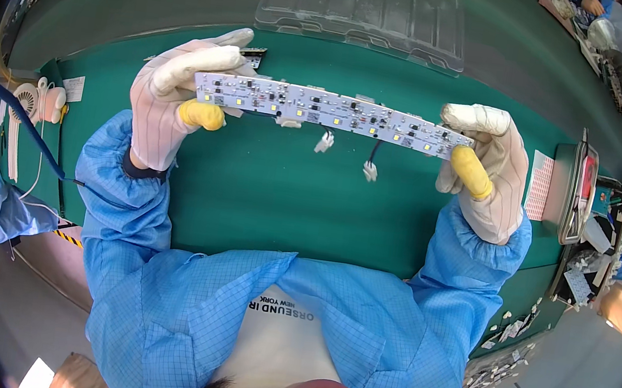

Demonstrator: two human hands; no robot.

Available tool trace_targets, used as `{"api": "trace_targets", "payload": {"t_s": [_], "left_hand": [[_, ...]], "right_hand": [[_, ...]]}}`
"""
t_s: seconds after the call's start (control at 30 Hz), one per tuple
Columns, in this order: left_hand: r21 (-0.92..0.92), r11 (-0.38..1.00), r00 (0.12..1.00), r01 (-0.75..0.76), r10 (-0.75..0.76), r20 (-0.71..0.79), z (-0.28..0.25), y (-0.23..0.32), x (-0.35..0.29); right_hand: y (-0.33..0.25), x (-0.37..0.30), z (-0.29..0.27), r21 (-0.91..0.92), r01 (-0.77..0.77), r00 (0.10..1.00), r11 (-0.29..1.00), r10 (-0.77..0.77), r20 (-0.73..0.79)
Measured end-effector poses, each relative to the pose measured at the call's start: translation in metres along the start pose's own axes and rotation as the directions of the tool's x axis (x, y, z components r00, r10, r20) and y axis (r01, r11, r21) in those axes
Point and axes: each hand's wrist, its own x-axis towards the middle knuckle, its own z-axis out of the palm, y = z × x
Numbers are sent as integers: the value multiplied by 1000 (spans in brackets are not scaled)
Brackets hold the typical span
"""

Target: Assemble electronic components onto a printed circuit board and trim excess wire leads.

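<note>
A long white LED circuit board (322, 108) is held up over the green mat, its face dotted with yellowish LEDs and small dark components. My left hand (163, 92), in a striped white glove with a yellow thumb cover, pinches its left end. At the other end my right hand (491, 170), gloved alike, grips the board between thumb and fingers. Below its lower edge hang two short wires with white connectors, a middle connector (324, 142) and a right connector (370, 172). A dark-edged piece (253, 53) shows partly behind my left fingers; its kind is unclear.
A transparent plastic tray (362, 12) lies at the far side of the green mat (293, 207). To the left are a small fan (27, 95) and a blue hose (22, 121). A metal-edged box (575, 189) and a printed sheet (538, 185) stand at the right.
</note>
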Motion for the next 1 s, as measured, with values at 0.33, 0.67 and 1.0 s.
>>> {"api": "trace_targets", "payload": {"t_s": [0.33,0.67,1.0], "left_hand": [[78,996,999,-43,43,1,-1,-5,0],[140,930,941,339,-335,-48,4,4,5],[-108,942,942,319,-328,-76,6,1,-3]], "right_hand": [[-5,0,0,-32,4,1000,999,-3,25],[-8,1,-6,76,59,984,995,-70,162],[-5,5,-2,-5,61,993,998,-60,101]]}}
